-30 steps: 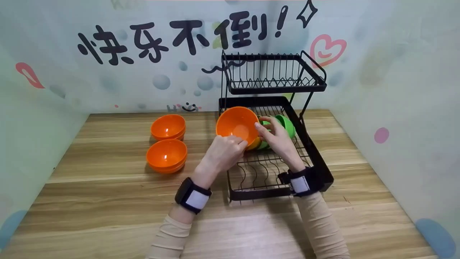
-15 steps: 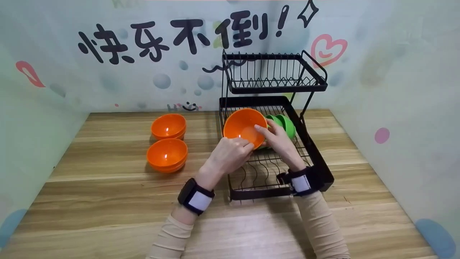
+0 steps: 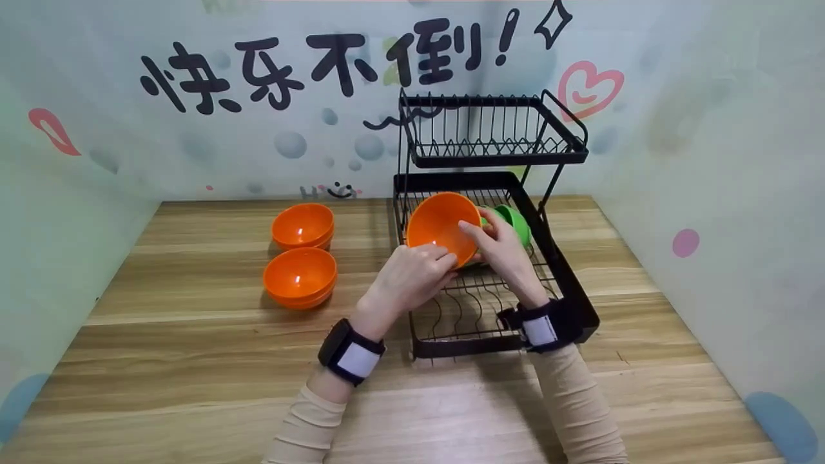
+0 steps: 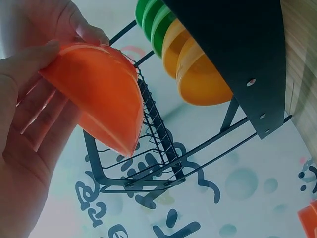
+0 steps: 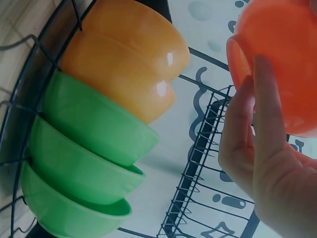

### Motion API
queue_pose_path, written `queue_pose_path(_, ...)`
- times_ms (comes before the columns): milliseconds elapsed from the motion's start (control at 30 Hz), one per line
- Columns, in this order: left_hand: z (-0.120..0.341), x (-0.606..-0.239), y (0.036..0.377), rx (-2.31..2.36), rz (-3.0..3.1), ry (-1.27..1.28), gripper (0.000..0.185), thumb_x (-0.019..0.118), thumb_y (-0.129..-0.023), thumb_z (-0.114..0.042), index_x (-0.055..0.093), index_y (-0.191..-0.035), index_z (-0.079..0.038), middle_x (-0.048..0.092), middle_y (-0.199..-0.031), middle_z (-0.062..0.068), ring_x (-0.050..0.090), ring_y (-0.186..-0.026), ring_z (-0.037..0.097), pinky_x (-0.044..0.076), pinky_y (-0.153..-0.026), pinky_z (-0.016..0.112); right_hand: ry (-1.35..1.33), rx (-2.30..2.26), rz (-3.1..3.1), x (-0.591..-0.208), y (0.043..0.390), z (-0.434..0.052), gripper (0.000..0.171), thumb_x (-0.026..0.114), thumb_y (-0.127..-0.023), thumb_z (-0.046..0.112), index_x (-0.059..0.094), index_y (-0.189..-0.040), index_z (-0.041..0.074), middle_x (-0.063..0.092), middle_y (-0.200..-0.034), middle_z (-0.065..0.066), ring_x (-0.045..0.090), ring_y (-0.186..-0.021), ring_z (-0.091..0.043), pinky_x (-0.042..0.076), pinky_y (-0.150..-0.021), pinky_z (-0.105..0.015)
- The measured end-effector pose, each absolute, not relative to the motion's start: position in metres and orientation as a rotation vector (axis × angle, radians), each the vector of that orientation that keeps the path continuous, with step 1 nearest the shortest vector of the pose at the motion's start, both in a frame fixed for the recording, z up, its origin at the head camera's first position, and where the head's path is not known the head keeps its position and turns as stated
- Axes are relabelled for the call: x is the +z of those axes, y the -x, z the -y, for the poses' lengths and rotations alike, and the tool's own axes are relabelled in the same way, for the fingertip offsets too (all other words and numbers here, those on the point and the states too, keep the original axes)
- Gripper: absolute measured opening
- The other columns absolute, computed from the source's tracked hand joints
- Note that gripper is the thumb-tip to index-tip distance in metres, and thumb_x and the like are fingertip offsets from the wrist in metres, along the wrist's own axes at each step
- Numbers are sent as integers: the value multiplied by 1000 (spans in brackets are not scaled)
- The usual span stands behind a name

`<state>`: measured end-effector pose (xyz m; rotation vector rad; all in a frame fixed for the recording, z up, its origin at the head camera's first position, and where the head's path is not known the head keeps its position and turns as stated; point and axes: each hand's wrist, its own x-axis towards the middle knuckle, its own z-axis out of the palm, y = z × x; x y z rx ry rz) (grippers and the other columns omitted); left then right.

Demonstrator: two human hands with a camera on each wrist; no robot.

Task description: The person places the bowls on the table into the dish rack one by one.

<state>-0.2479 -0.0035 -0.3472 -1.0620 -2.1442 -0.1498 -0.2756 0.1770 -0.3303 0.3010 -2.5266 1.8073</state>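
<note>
Orange bowl [image 3: 440, 225] sits tilted between my hands over the lower tier of the black dish rack [image 3: 567, 290], just before the yellow and green bowls [image 5: 89, 148] standing there (rims upright). My left hand [image 3: 406, 277] pinches its near rim; my right hand [image 3: 503, 248] grips the far edge.

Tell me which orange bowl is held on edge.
The orange bowl over the rack's lower tier, gripped by both hands; the two orange stacks sit upright on the table.
</note>
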Motion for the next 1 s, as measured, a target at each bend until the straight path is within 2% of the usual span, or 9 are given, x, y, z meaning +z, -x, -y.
queue_pose_path(167, 8, -344, 247, -140, 2270, 1038, 18, 72, -83, -27, 65, -88, -11, 69, -83, 2, 64, -72, 17, 54, -58, 28, -293, 1655, 2552, -326, 273, -181, 51, 58, -92, 39, 48, -135, 14, 67, -109, -19, 66, -82, -18, 55, -61, -26)
queue_pose_path(367, 13, -343, 250, -213, 2390, 976, 16, 71, -84, -23, 65, -90, -9, 69, -86, 5, 64, -76, 21, 54, -59, 30, -260, 1468, 2571, -323, 271, -185, 52, 60, -90, 42, 50, -133, 13, 67, -103, -17, 66, -72, -18, 55, -55, -26)
queue_pose_path(633, 22, -350, 257, -297, 2647, 747, 17, 68, -86, -22, 64, -87, -5, 68, -81, 11, 66, -72, 30, 54, -60, 41, -287, 1145, 2662, -324, 268, -183, 56, 62, -89, 42, 51, -131, 8, 63, -90, -15, 61, -70, -20, 51, -56, -24)
queue_pose_path(733, 24, -354, 260, -264, 2758, 643, 20, 67, -87, -24, 64, -84, -5, 68, -82, 13, 66, -73, 31, 53, -60, 42, -329, 1068, 2693, -326, 266, -180, 55, 63, -88, 39, 51, -130, 5, 64, -93, -17, 61, -73, -22, 51, -60, -25)
queue_pose_path(867, 24, -356, 262, -247, 2890, 559, 26, 66, -88, -29, 66, -84, -3, 68, -85, 15, 67, -77, 32, 55, -64, 43, -315, 952, 2801, -327, 262, -177, 57, 61, -87, 43, 50, -131, 9, 63, -102, -17, 61, -83, -26, 52, -64, -30)
queue_pose_path(1000, 24, -358, 262, -259, 2956, 531, 29, 68, -86, -31, 69, -84, -2, 68, -88, 16, 68, -81, 35, 55, -68, 46, -289, 813, 2897, -328, 258, -173, 59, 59, -86, 49, 49, -132, 13, 61, -104, -16, 57, -87, -26, 48, -62, -30)
